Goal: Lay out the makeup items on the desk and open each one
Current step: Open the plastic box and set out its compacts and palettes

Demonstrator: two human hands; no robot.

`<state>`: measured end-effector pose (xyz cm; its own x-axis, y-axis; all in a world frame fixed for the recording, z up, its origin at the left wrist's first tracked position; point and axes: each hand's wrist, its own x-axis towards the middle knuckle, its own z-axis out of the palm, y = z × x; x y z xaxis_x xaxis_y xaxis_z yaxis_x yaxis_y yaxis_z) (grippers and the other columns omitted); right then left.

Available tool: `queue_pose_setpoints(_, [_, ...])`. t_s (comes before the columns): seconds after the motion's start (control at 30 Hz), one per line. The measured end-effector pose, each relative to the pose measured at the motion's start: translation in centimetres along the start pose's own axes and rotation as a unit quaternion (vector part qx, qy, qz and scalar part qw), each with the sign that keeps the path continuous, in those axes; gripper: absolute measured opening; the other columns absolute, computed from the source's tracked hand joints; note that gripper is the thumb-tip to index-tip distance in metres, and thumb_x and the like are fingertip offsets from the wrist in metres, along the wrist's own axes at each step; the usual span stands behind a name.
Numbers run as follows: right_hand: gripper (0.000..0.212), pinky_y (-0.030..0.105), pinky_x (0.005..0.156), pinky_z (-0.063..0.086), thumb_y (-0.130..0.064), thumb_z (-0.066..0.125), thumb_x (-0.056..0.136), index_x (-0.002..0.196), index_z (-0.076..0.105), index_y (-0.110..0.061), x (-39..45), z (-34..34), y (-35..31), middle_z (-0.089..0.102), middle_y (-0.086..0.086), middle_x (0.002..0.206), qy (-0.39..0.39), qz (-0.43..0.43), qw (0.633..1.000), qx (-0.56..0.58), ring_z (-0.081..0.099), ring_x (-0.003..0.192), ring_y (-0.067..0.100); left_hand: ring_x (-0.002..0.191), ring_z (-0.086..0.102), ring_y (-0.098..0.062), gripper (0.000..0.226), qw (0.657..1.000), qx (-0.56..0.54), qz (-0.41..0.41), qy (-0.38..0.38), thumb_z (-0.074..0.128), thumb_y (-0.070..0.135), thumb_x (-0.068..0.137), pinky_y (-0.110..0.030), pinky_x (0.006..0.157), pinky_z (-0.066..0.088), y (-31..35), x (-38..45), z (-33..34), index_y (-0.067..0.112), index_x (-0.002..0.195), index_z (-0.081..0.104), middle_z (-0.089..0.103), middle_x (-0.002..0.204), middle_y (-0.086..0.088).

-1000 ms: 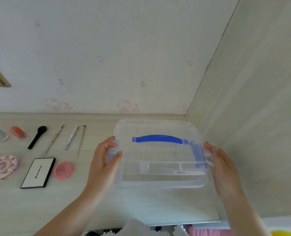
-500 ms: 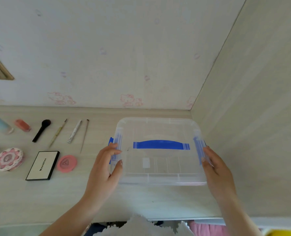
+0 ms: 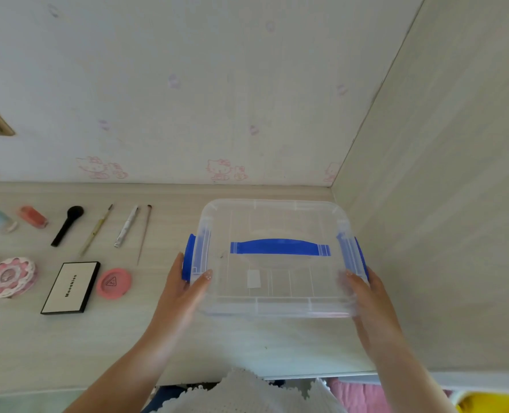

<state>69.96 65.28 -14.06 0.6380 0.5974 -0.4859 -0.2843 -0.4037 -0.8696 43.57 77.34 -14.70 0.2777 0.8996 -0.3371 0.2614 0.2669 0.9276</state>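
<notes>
Nine makeup items (image 3: 70, 287) lie closed on the tabletop (image 3: 128, 338), left. Your left hand (image 3: 184, 289) and right hand (image 3: 366, 296) grasp the clear box (image 3: 277, 281), right, its lid on. Sliding it leftward risks scattering them.

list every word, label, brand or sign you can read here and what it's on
"Moonkiss", as best it reads, in black letters on the white lid of the black-edged palette.
A triangle emblem on the round pink compact; the marks inside it are too small to read.
A small white sticker on the clear storage box; no text shows on it.
The flower-shaped pink case has a centre design too blurred to read.
</notes>
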Motion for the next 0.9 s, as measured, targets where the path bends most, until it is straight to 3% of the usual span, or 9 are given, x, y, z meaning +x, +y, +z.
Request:
queue_pose_setpoints(0.07, [0.048, 0.037, 0.099, 0.041, -0.027, 0.063, 0.087, 0.131, 0.046, -0.032, -0.1, 0.1, 0.0, 0.061, -0.004, 0.115, 0.025, -0.023, 0.999, -0.004, 0.057, 0.108, 0.016, 0.12, 0.05, 0.006, 0.065, 0.999, -0.01, 0.038, 0.015, 0.064, 0.041, 0.081, -0.03, 0.105, 0.038, 0.2, -0.1, 0.1, 0.03, 0.139, 0.037, 0.051, 0.136, 0.016])
queue_pose_setpoints(0.13, [0.05, 0.033, 0.096, 0.041, -0.024, 0.063, 0.088, 0.133, 0.044, -0.03, -0.3, 0.3, -0.2, 0.061, -0.003, 0.115, 0.047, -0.053, 0.997, -0.002, 0.058, 0.105, 0.016, 0.099, 0.048, 0.027, 0.064, 0.997, -0.013, 0.064, 0.051, 0.062, 0.02, 0.088, -0.011, 0.092, 0.037, 0.5, -0.4, 0.5, 0.028, 0.144, 0.03, 0.047, 0.126, 0.029])
queue_pose_setpoints(0.23, [0.047, 0.03, 0.094, 0.042, -0.018, 0.063, 0.088, 0.13, 0.046, -0.031, -0.5, 0.5, -0.4, 0.062, -0.001, 0.116, 0.065, -0.085, 0.994, 0.007, 0.059, 0.103, 0.014, 0.096, 0.051, 0.027, 0.061, 0.992, 0.019, 0.102, 0.076, 0.06, 0.007, 0.088, 0.005, 0.077, 0.037, 0.5, -0.5, 0.8, 0.022, 0.142, 0.036, 0.05, 0.117, 0.034])
queue_pose_setpoints(0.33, [0.047, 0.03, 0.096, 0.042, -0.016, 0.062, 0.089, 0.131, 0.048, -0.031, -0.5, 0.5, -0.3, 0.061, -0.002, 0.123, 0.064, -0.096, 0.993, 0.015, 0.058, 0.11, 0.015, 0.102, 0.055, 0.019, 0.054, 0.989, 0.04, 0.116, 0.077, 0.059, 0.004, 0.088, 0.005, 0.078, 0.037, 0.6, -0.5, 0.6, 0.031, 0.133, 0.045, 0.06, 0.106, 0.04])
queue_pose_setpoints(0.6, [0.046, 0.025, 0.095, 0.043, -0.016, 0.059, 0.091, 0.134, 0.05, -0.03, -0.7, 0.5, -0.8, 0.059, -0.007, 0.128, 0.066, -0.134, 0.988, -0.032, 0.057, 0.113, 0.012, 0.114, 0.057, -0.006, 0.056, 0.987, 0.062, 0.125, 0.078, 0.06, 0.007, 0.088, 0.002, 0.081, 0.039, 0.2, -0.2, 0.3, 0.021, 0.139, 0.045, 0.056, 0.129, 0.009])
queue_pose_setpoints(0.73, [0.045, 0.011, 0.081, 0.04, -0.015, 0.058, 0.091, 0.133, 0.051, -0.03, -0.8, 0.5, -0.9, 0.061, -0.006, 0.124, 0.069, -0.15, 0.985, -0.045, 0.058, 0.108, 0.01, 0.108, 0.057, -0.008, 0.062, 0.984, 0.081, 0.133, 0.085, 0.06, 0.027, 0.078, -0.013, 0.081, 0.041, 0.2, 0.0, 0.2, 0.022, 0.138, 0.046, 0.057, 0.124, 0.009])
queue_pose_setpoints(0.9, [0.04, 0.021, 0.1, 0.038, -0.013, 0.056, 0.092, 0.125, 0.055, -0.035, -1.1, 0.6, -1.1, 0.057, -0.013, 0.129, 0.06, -0.158, 0.985, -0.044, 0.053, 0.118, 0.004, 0.094, 0.054, -0.016, 0.054, 0.974, 0.119, 0.155, 0.115, 0.062, 0.005, 0.086, -0.006, 0.072, 0.041, 0.1, 0.3, 0.4, 0.02, 0.135, 0.048, 0.05, 0.126, 0.009])
